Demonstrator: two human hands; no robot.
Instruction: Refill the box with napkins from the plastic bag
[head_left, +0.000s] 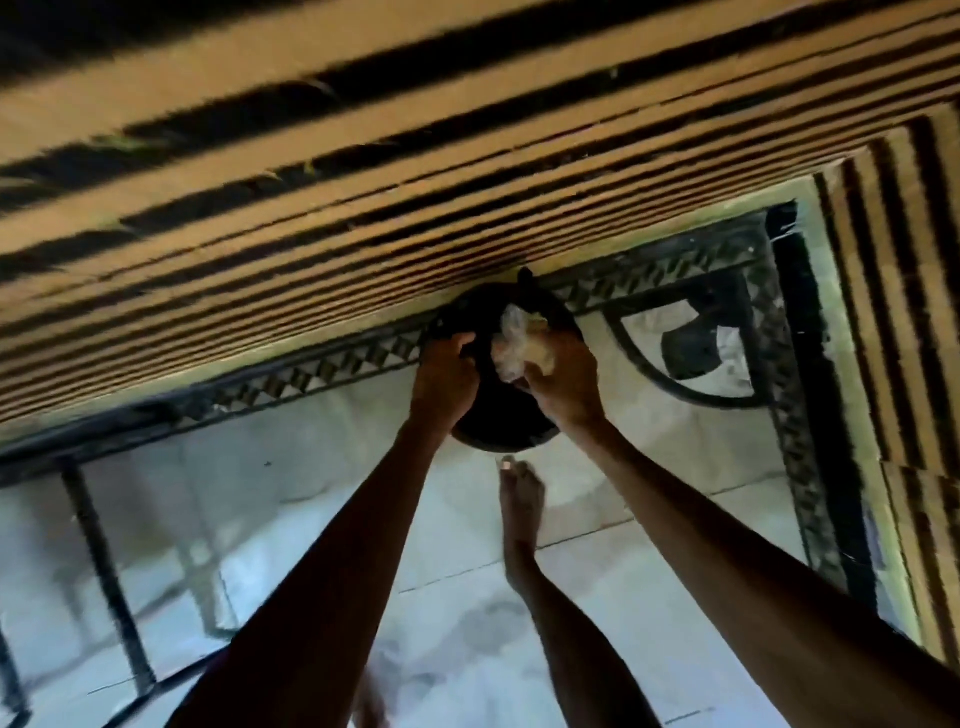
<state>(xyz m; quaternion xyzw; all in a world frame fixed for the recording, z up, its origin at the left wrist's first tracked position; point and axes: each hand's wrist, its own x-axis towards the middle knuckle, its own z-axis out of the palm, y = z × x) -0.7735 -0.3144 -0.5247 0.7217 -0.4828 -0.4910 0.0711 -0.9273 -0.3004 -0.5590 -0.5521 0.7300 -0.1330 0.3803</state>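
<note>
Clutching crumpled napkins (519, 345) in its fingers, right hand (563, 382) sits beside left hand (447, 382), which grips the black box (501, 421)

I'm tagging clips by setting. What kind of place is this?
Probably a home patio or sitting area, though the picture is blurred: a glass-topped table with a dark ornate metal frame, a pale tiled floor seen through it, and a bare foot.
</note>
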